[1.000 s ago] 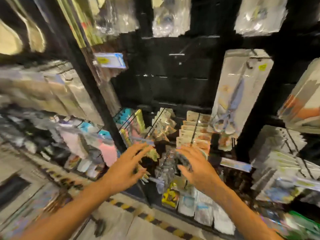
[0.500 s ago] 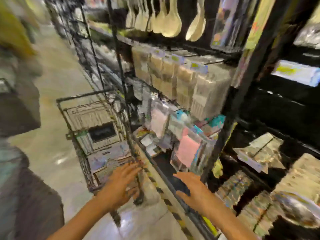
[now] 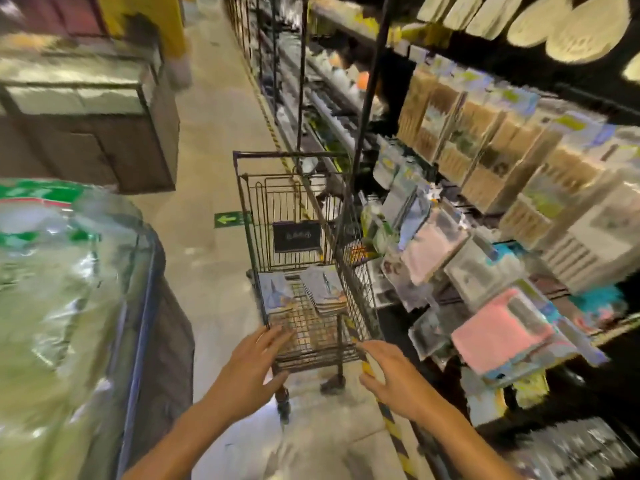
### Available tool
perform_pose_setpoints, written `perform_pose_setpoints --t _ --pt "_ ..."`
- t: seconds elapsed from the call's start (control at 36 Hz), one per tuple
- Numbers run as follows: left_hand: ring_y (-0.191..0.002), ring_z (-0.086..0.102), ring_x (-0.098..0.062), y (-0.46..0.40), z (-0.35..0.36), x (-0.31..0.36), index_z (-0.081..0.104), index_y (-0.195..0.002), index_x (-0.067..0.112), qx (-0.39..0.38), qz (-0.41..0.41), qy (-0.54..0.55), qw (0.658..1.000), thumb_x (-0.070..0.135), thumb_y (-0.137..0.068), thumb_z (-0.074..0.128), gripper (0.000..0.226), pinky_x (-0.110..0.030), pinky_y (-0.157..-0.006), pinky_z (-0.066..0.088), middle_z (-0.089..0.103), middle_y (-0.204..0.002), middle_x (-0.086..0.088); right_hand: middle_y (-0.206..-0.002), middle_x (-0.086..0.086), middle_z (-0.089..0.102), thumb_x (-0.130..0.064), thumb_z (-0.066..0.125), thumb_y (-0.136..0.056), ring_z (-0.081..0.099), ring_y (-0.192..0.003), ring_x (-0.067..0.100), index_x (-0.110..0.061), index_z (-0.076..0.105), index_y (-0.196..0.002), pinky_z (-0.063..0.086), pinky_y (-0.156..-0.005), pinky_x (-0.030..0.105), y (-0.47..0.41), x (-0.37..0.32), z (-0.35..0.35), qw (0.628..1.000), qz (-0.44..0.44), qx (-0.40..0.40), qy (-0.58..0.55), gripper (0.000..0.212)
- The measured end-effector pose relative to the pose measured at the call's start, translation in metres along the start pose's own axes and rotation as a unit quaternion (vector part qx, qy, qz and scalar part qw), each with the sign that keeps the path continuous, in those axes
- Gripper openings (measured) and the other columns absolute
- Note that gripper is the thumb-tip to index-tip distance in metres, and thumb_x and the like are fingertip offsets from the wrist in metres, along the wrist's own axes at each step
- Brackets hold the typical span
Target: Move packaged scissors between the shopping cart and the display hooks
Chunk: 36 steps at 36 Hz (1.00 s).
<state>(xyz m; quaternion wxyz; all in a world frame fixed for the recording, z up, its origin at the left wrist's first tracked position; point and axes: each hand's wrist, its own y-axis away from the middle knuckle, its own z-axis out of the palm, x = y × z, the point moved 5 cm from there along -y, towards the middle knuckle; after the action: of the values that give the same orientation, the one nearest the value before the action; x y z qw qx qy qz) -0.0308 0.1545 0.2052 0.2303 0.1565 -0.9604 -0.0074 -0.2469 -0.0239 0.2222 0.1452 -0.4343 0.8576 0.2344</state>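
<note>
- Packaged scissors point(image 3: 323, 288) lay in two small stacks on the wire floor of the shopping cart point(image 3: 349, 268), one stack point(image 3: 276, 294) toward the left side and the other toward the right, none of them in anyone's grasp.
- Both arms reached toward the near end of the cart; the left hand point(image 3: 250, 367) was spread with fingers straight, its fingertips at the cart's near wire edge and holding nothing.
- On the other side, the right hand point(image 3: 393, 370) was likewise spread and empty, hovering just beside the cart's near right corner.
- Display racks point(image 3: 485, 209) crowded with hanging packets ran along the right of the aisle, close against the cart; motion blur hid which hooks were meant for scissors.
- A bulky plastic-wrapped load point(image 3: 52, 306) filled the left foreground, and a green arrow sign point(image 3: 228, 220) marked the floor beyond.
- By the look of things the job stood partway: several packs waited in the cart, so if they were bound for the hooks, the picking up, carrying and hanging all remained to be done.
</note>
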Motion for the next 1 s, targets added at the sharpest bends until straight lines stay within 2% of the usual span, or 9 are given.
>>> perform_pose_setpoints --t 0.25,0.36,0.47,0.58,0.67,0.72,0.81,0.89,1.0 --pt "-0.156 0.013 -0.024 -0.059 0.028 -0.027 0.022 -0.16 0.03 -0.067 -0.029 0.003 0.997 0.076 -0.084 0.014 0.088 -0.034 -0.124 0.011 0.018 -0.167 0.005 -0.155 -0.012 0.035 -0.041 0.056 -0.1 0.024 -0.146 0.008 -0.03 0.036 -0.153 0.02 -0.116 0.019 -0.064 0.042 0.005 0.999 0.017 -0.027 -0.016 0.057" --pt "-0.148 0.034 -0.03 -0.094 0.039 -0.04 0.039 -0.154 0.024 -0.09 -0.05 -0.011 0.995 0.067 -0.091 0.029 0.077 -0.039 -0.12 0.023 0.038 -0.16 -0.002 -0.151 -0.014 0.036 -0.039 0.059 -0.099 0.027 -0.143 0.006 -0.031 0.036 -0.152 0.025 -0.118 0.026 -0.111 0.071 0.006 0.998 0.016 -0.049 -0.036 0.058" --pt "-0.132 0.055 -0.035 -0.133 0.046 -0.047 0.048 -0.148 0.023 -0.092 -0.064 -0.035 0.993 0.062 -0.097 0.036 0.065 -0.046 -0.108 0.044 0.054 -0.148 -0.004 -0.149 -0.007 0.043 -0.038 0.061 -0.097 0.035 -0.142 0.015 -0.027 0.041 -0.15 0.026 -0.115 0.021 -0.166 0.094 0.005 0.997 0.008 -0.065 -0.048 0.057" --pt "-0.15 0.03 -0.031 -0.17 0.053 -0.044 0.033 -0.157 0.025 -0.145 -0.107 -0.028 0.983 0.058 -0.096 0.035 0.07 -0.039 -0.122 0.017 0.033 -0.163 -0.002 -0.158 -0.004 0.035 -0.032 0.06 -0.099 0.029 -0.147 0.015 -0.025 0.036 -0.153 0.016 -0.114 0.017 -0.209 0.113 0.003 0.993 0.014 -0.102 -0.051 0.059" --pt "-0.14 0.047 -0.038 -0.201 0.062 -0.048 0.047 -0.15 0.021 -0.163 -0.124 -0.028 0.978 0.054 -0.093 0.042 0.066 -0.047 -0.115 0.033 0.049 -0.153 -0.007 -0.163 -0.006 0.026 -0.039 0.056 -0.1 0.022 -0.151 0.016 -0.03 0.029 -0.155 0.019 -0.12 0.027 -0.238 0.125 0.003 0.992 0.017 -0.116 -0.053 0.062" --pt "-0.144 0.041 -0.036 -0.221 0.068 -0.051 0.043 -0.152 0.021 -0.169 -0.138 -0.015 0.976 0.057 -0.092 0.034 0.071 -0.045 -0.119 0.028 0.045 -0.155 -0.008 -0.164 -0.006 0.022 -0.043 0.051 -0.101 0.016 -0.153 0.017 -0.028 0.024 -0.158 0.015 -0.123 0.033 -0.255 0.134 0.007 0.988 0.032 -0.142 -0.042 0.065" --pt "-0.148 0.034 -0.035 -0.247 0.068 -0.048 0.037 -0.156 0.02 -0.165 -0.152 0.003 0.974 0.058 -0.089 0.028 0.077 -0.043 -0.123 0.017 0.04 -0.158 -0.01 -0.162 0.001 0.032 -0.04 0.057 -0.1 0.027 -0.15 0.019 -0.02 0.032 -0.156 0.021 -0.122 0.031 -0.275 0.138 0.006 0.989 0.021 -0.145 -0.025 0.065" --pt "-0.133 0.055 -0.037 -0.268 0.072 -0.059 0.056 -0.143 0.014 -0.178 -0.145 0.002 0.973 0.054 -0.089 0.036 0.07 -0.05 -0.11 0.036 0.055 -0.146 -0.013 -0.16 0.0 0.034 -0.036 0.059 -0.1 0.03 -0.148 0.019 -0.02 0.034 -0.154 0.024 -0.121 0.03 -0.292 0.135 0.004 0.986 0.036 -0.155 -0.047 0.062" --pt "-0.154 0.018 -0.032 -0.288 0.089 -0.088 0.031 -0.158 0.019 -0.176 -0.149 0.03 0.972 0.064 -0.087 0.017 0.085 -0.036 -0.121 -0.001 0.022 -0.166 -0.008 -0.157 -0.001 0.039 -0.033 0.058 -0.1 0.033 -0.146 0.017 -0.021 0.041 -0.151 0.024 -0.118 0.026 -0.314 0.137 0.003 0.984 0.062 -0.156 -0.055 0.055"
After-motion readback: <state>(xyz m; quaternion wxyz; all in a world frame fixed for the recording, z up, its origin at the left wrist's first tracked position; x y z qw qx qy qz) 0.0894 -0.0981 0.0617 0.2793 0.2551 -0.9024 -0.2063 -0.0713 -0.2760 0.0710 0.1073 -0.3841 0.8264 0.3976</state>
